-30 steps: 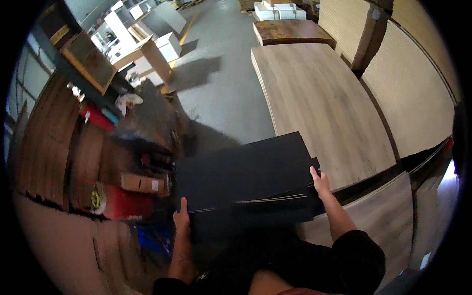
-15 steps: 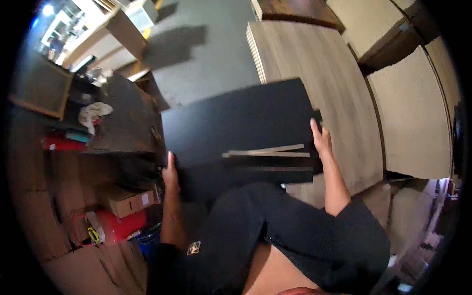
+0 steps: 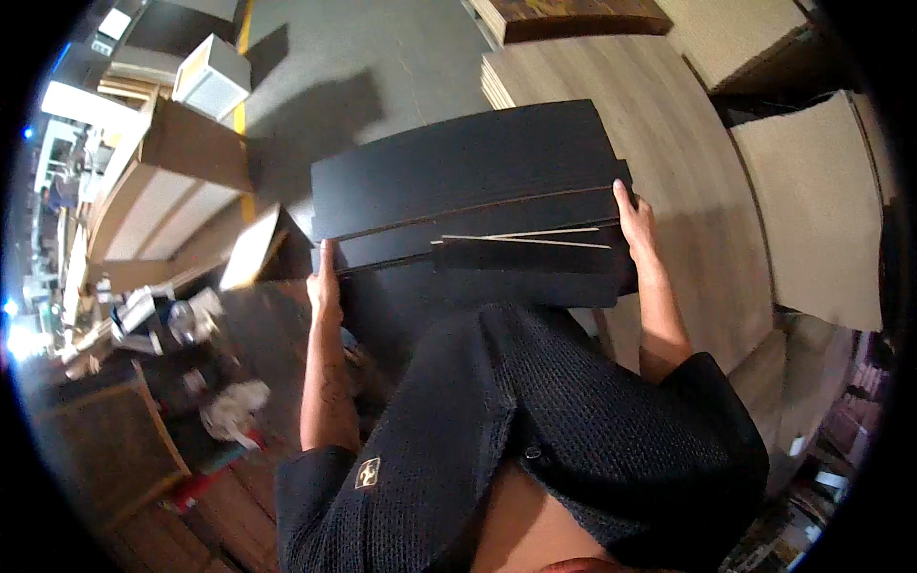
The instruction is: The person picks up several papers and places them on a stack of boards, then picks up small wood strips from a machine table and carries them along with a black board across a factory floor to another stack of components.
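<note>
Plainly, in the head view, the left hand [image 3: 326,286] grasps the left end of a stack of black panels [image 3: 458,162], thumb on top; the right hand [image 3: 642,227] clasps the opposite end likewise, its fingers partly hidden. The stack lies between both hands, before the person's black top [image 3: 611,401]. Wood-grain boards [image 3: 683,143] lie to the right; ahead is grey floor [image 3: 411,57] with a yellow line [image 3: 245,29] and a white box-shaped unit [image 3: 212,78].

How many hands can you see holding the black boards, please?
2: the left hand at the left side of the black boards, the right hand at their right side.
</note>
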